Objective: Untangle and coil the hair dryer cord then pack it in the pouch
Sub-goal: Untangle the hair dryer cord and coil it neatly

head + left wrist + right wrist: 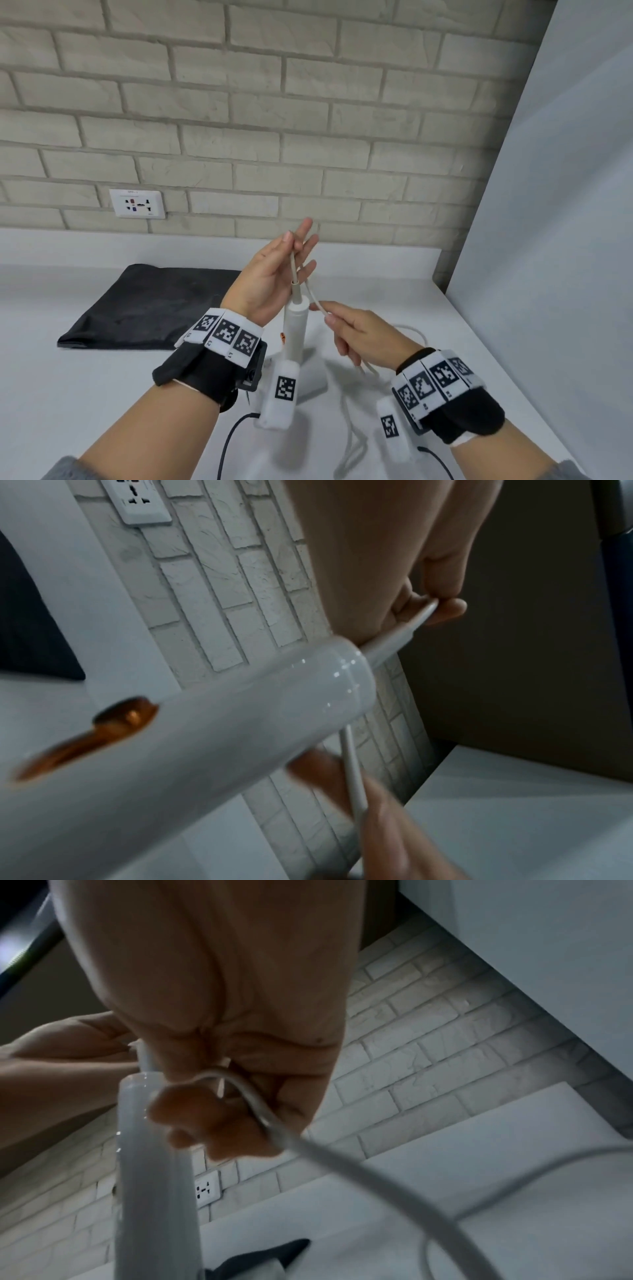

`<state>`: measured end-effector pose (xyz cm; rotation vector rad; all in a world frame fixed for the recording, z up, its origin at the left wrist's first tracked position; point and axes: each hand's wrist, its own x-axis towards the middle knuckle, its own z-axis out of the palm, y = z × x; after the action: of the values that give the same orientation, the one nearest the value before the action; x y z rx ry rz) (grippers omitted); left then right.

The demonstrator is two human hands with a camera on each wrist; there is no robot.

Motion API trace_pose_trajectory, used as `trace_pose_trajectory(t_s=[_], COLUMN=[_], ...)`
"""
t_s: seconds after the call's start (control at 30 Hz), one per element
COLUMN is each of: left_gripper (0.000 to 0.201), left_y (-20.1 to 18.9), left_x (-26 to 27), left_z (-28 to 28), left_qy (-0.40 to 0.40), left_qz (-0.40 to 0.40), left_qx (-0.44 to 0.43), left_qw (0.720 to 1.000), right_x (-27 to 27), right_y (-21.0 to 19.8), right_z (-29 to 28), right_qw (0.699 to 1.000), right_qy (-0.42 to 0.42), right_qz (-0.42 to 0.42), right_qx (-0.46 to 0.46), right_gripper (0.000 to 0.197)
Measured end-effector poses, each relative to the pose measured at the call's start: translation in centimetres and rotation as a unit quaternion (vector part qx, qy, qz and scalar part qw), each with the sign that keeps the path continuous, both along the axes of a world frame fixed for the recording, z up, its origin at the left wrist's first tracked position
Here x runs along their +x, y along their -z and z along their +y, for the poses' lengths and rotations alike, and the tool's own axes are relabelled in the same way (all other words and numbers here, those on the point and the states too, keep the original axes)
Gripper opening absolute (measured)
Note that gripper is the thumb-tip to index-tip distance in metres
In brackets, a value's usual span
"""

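The white hair dryer [295,329] stands with its handle's long axis nearly upright above the countertop [102,394], cord end pointing up and head down, largely hidden behind the left wrist band. The left hand [270,274] is raised beside the handle's top, fingers mostly extended, with the thumb and a finger pinching the cord [294,265] just above where it leaves the handle. The cord loops over and comes down to the right hand [359,334], whose fingers are curled around it; from there it trails in slack loops across the white countertop. The black pouch [147,305] lies flat to the left, well apart from the dryer. Behind runs a pale brick wall with a white wall socket [137,203]; a plain white panel closes the right side. The dryer's head and the cord's plug cannot be made out, and both wrist views are dim and blurred
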<state>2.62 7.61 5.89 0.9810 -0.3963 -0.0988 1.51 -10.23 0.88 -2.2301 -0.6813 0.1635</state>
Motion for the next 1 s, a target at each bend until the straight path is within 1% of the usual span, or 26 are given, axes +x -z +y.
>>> trace_pose_trajectory(t_s=[0.07,0.1,0.13,0.17,0.23,0.3,0.4,0.47,0.57,0.63,0.7,0.77,0.8,0.87,0.93,1.0], left_gripper=[0.032,0.035,0.031,0.024,0.017,0.019,0.03,0.033,0.038,0.034,0.032,0.037,0.035,0.03,0.033,0.034], left_y=[-0.1,0.0,0.0,0.1,0.1,-0.2,-1.1,-1.3,-1.0,-0.8,-0.9,-1.0,-1.0,-0.9,-0.5,-0.2], left_x=[-0.1,0.0,0.0,0.1,0.0,-0.3,-1.2,-1.5,-1.4,-1.2,-1.0,-1.0,-1.0,-1.0,-0.9,-0.8], left_z=[0.1,0.2,0.3,0.4,0.2,-0.3,-1.1,-1.0,-0.6,-0.3,0.0,0.1,0.0,-0.2,-0.4,-0.3], left_qy=[-0.028,-0.04,-0.05,-0.062,-0.088,-0.082,-0.046,-0.022,0.031,0.051,0.078,0.115,0.14,0.187,0.21,0.205], left_qz=[-0.011,-0.021,-0.037,-0.06,-0.119,-0.156,-0.148,-0.142,-0.159,-0.148,-0.119,-0.114,-0.117,-0.121,-0.117,-0.11], left_qx=[0.02,0.037,0.061,0.099,0.207,0.286,0.33,0.356,0.354,0.324,0.288,0.265,0.254,0.229,0.209,0.181], left_qw=[0.999,0.998,0.996,0.991,0.967,0.942,0.931,0.923,0.921,0.933,0.947,0.951,0.95,0.948,0.948,0.956], right_x=[-0.4,-0.6,-0.7,-0.9,-1.1,-1.1,-0.9,-0.6,0.4,1.2,2.0,2.6,2.9,3.5,4.2,5.2], right_y=[0.7,1.0,1.1,0.9,0.0,-1.6,-4.3,-6.0,-8.0,-8.9,-9.6,-10.0,-10.2,-10.4,-10.0,-8.5], right_z=[-0.2,-0.5,-0.8,-1.1,-1.4,-1.4,-1.3,-1.2,-1.3,-1.4,-1.6,-1.5,-1.3,-0.7,0.2,0.6], right_qw=[1.0,1.0,0.999,0.999,0.995,0.984,0.96,0.947,0.944,0.943,0.944,0.94,0.937,0.93,0.927,0.941], right_qy=[0.002,0.006,0.013,0.019,0.021,0.021,0.028,0.03,0.037,0.037,0.05,0.078,0.09,0.091,0.076,0.067], right_qz=[0.026,0.024,0.01,-0.014,-0.083,-0.167,-0.273,-0.316,-0.323,-0.328,-0.322,-0.32,-0.324,-0.339,-0.349,-0.315], right_qx=[0.008,0.019,0.032,0.044,0.058,0.055,0.05,0.046,0.059,0.054,0.061,0.086,0.096,0.111,0.115,0.108], right_gripper=[0.023,0.022,0.02,0.019,0.016,0.015,0.019,0.022,0.017,0.018,0.017,0.023,0.027,0.027,0.022,0.017])
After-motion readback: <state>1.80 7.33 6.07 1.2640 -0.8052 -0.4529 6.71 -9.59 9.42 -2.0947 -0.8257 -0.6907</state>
